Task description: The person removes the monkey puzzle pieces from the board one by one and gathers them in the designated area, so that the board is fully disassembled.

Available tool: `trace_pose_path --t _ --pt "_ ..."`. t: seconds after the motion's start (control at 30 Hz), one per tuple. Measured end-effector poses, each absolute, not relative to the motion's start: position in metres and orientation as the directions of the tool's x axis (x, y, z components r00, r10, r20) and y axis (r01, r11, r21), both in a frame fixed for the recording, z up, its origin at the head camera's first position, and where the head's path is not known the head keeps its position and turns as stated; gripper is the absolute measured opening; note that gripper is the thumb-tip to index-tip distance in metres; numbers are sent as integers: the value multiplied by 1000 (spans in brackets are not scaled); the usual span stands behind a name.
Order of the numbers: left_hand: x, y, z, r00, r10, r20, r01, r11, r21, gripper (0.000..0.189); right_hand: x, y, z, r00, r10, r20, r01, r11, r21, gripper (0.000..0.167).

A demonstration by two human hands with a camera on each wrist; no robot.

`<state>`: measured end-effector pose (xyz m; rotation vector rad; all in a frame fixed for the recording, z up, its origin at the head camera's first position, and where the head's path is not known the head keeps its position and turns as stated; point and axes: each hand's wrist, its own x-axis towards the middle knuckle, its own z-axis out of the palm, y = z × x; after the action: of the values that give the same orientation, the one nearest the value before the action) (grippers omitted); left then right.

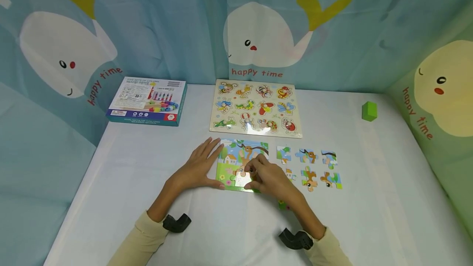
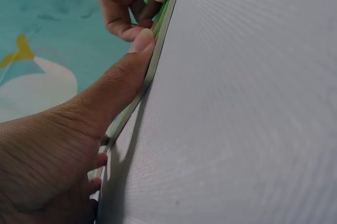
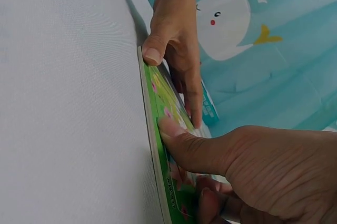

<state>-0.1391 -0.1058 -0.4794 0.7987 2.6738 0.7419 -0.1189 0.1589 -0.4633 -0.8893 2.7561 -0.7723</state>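
Observation:
A jigsaw board [image 1: 230, 159] with a house, tree and animal picture lies on the table. My left hand [image 1: 199, 167] rests along its left side, fingers spread, thumb at the lower corner; in the left wrist view the thumb [image 2: 118, 87] lies along the board's edge. My right hand [image 1: 271, 177] is over the lower right part, with thumb and curled fingers at a shiny puzzle piece [image 1: 241, 179] in the bottom row. In the right wrist view its thumb [image 3: 189, 147] touches the board's green border [image 3: 158, 145]; the fingertips are partly hidden.
Loose puzzle pieces [image 1: 306, 156] lie in rows to the right, some partly hidden by my right hand and arm. Behind the board is an insect peg puzzle [image 1: 255, 109]. A boxed bead set [image 1: 148, 101] stands back left, a green block [image 1: 369, 111] back right.

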Motion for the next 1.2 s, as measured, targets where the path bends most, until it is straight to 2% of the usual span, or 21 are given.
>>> trace_pose_path --t 0.33,0.7,0.87,1.03,1.2 --pt "-139 -106 -482 -816 572 -81 450 718 531 120 -119 160 -463 -814 -580 26 -511 693 -509 42" --pt "-140 -106 -483 -821 564 -91 441 726 529 122 -119 161 -464 -825 -565 15 -474 677 -563 41" --pt "-139 -107 -483 -821 565 -85 445 725 526 122 -121 163 -464 -817 -575 30 -488 665 -565 34" --pt "-139 -107 -481 -820 565 -92 439 723 533 122 -122 165 -465 -788 -611 77 -557 653 -513 24" --pt "-139 -106 -482 -816 570 -95 440 720 537 121 -122 166 -465 -775 -630 51 -572 665 -480 20"
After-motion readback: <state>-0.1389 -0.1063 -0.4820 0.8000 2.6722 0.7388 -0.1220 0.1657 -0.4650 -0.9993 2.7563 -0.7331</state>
